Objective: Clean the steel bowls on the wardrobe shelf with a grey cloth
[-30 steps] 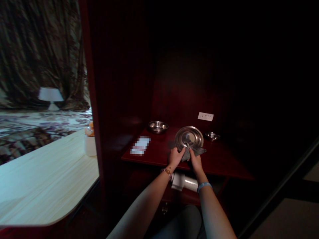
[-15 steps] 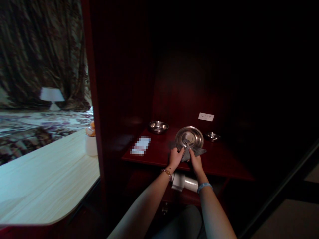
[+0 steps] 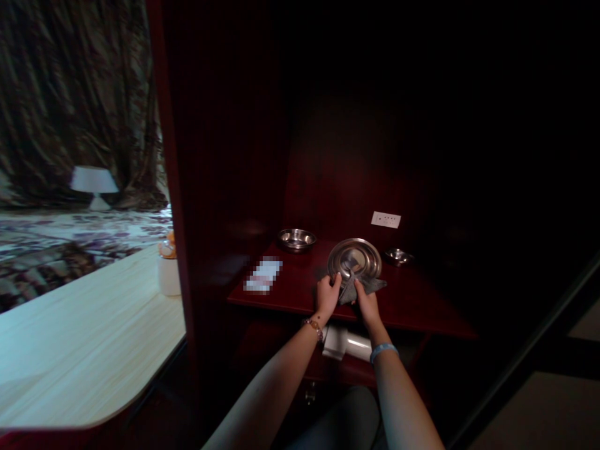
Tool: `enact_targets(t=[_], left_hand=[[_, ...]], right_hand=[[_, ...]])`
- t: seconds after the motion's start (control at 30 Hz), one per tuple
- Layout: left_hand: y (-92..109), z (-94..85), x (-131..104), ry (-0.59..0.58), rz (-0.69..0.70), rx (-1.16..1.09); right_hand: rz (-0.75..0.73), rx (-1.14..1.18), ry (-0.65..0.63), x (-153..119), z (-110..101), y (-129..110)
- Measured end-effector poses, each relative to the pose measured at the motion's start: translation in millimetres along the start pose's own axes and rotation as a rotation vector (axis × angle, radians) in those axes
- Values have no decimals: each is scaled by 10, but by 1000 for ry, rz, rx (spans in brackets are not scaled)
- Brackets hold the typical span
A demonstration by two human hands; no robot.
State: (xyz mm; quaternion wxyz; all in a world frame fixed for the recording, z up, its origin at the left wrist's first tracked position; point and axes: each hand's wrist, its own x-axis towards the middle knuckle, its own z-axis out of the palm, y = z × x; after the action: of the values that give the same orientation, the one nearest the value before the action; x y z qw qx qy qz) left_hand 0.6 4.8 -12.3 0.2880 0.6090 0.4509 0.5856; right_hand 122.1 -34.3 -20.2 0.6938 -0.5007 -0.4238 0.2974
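A shiny metal bowl [image 3: 355,255] is tilted up above the dark red shelf [image 3: 300,297], its hollow facing me. My left hand [image 3: 328,294] grips the near left of its rim, thumb on the inside. At the near right, my right hand [image 3: 368,300] is closed on a grey cloth [image 3: 349,290], which lies over the rim and hangs out to the right. The fingers under the bowl are hidden. Behind stand a second metal bowl [image 3: 297,240] on the left and a small metal bowl [image 3: 399,257] on the right.
A pixelated white item [image 3: 263,275] lies at the shelf's left. A white socket plate [image 3: 385,219] is on the back wall. Below the shelf is a white object [image 3: 347,344]. Left of the partition, a pale wooden table [image 3: 94,331] carries a white jar [image 3: 169,275].
My left hand has shifted slightly left, its thumb moving from the cloth to the bowl's rim. The bowl and right hand are almost where they were.
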Motion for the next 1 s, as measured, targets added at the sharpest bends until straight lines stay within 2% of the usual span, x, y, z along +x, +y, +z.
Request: enact_targets(t=[0.13, 0.33, 0.43, 1.0], left_hand=[[47, -28, -23, -24, -30, 25], [87, -36, -45, -164, -59, 125], [75, -29, -44, -189, -45, 130], [6, 8, -30, -30, 1, 105]], right_hand=[[-3, 0, 7, 0, -5, 4], [-12, 11, 22, 25, -20, 26], [-3, 13, 17, 34, -23, 32], [-5, 14, -4, 41, -13, 54]])
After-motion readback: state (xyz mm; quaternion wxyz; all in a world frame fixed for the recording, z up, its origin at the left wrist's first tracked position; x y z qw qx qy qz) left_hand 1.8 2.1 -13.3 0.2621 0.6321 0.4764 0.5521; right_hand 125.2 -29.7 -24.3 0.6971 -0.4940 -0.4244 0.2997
